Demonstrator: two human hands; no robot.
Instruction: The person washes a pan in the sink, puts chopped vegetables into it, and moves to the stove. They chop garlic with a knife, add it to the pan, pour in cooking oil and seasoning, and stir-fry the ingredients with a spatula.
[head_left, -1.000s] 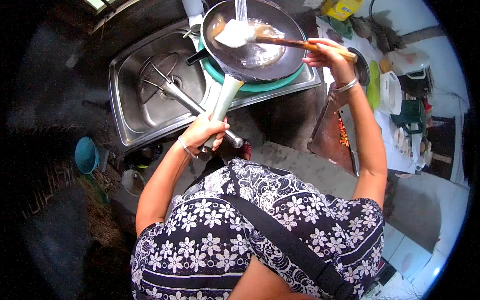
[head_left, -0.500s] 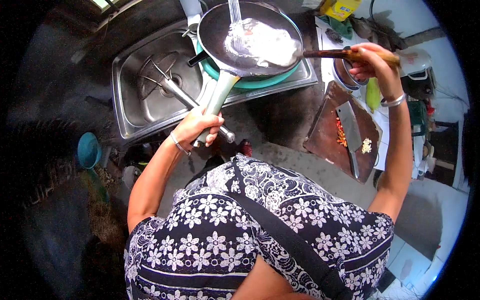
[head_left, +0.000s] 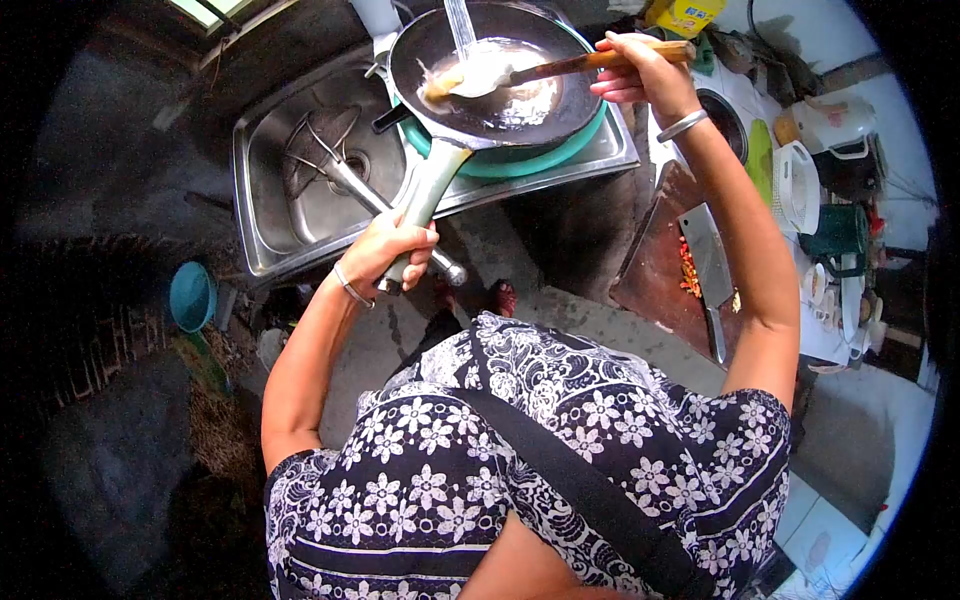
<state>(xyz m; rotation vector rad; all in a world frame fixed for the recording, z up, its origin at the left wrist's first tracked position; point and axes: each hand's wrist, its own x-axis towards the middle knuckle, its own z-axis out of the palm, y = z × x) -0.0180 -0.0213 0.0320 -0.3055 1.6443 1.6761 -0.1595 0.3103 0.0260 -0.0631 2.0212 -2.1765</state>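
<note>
My left hand (head_left: 392, 252) is closed around the pale handle of a dark frying pan (head_left: 568, 98). A stream of water (head_left: 460, 25) falls into the pan, where water lies shining. My right hand (head_left: 645, 78) grips a wooden-handled tool (head_left: 570, 66) above the pan's right side. The tool's whitish head reaches into the water near the middle; glare and blur hide its exact shape. Something yellowish shows beside it. Beneath the pan is a turquoise basin (head_left: 545, 165).
A steel sink (head_left: 262, 215) holds a long-handled strainer (head_left: 345, 178), its handle passing over the front rim near my left hand. At right, a cleaver (head_left: 708, 260) and chopped red pieces (head_left: 689, 270) lie on a cutting board (head_left: 650, 265). A white basket (head_left: 795, 185) stands farther right.
My right hand has moved left with the wooden-handled tool, taking its head from the pan's right edge to the middle. The white foamy patch looks smaller. My left hand keeps its hold.
</note>
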